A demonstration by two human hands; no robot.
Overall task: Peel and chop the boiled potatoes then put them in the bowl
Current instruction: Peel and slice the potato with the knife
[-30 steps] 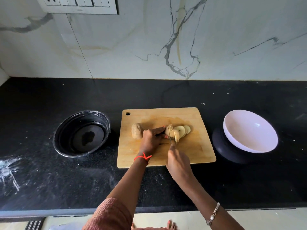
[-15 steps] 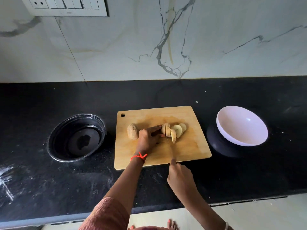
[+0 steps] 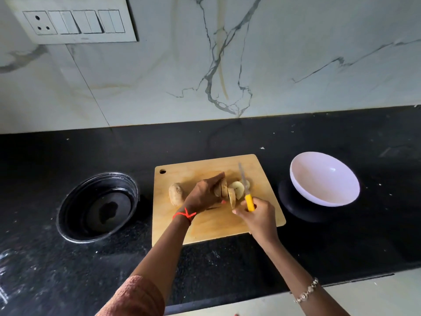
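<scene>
Okay, eyes on the wooden cutting board [image 3: 216, 224] in the middle of the black tabletop [image 3: 227, 137]. My left grip [image 3: 202, 195] is clamped over the potato [image 3: 176, 193], fingers curled on top, pinning it to the board. The brown, unpeeled end sticks out to the left of the grip. Just to the right of those fingers I've got cut slices [image 3: 237, 189], pale faces showing, leaning against each other and against the uncut part.

The right grip [image 3: 257, 215] is closed round the yellow handle of the knife [image 3: 246, 192]. The blade points away towards the marble wall and crosses the rightmost slices. I can't tell whether the edge is touching them.

The white bowl [image 3: 319, 190] sits to the right of the board, tilted, propped on a dark round base [image 3: 293, 206]. A black pan [image 3: 68, 201] sits left of the board, a little apart.

There's red thread [image 3: 184, 215] on my left wrist and a bracelet [image 3: 306, 290] on my right.
</scene>
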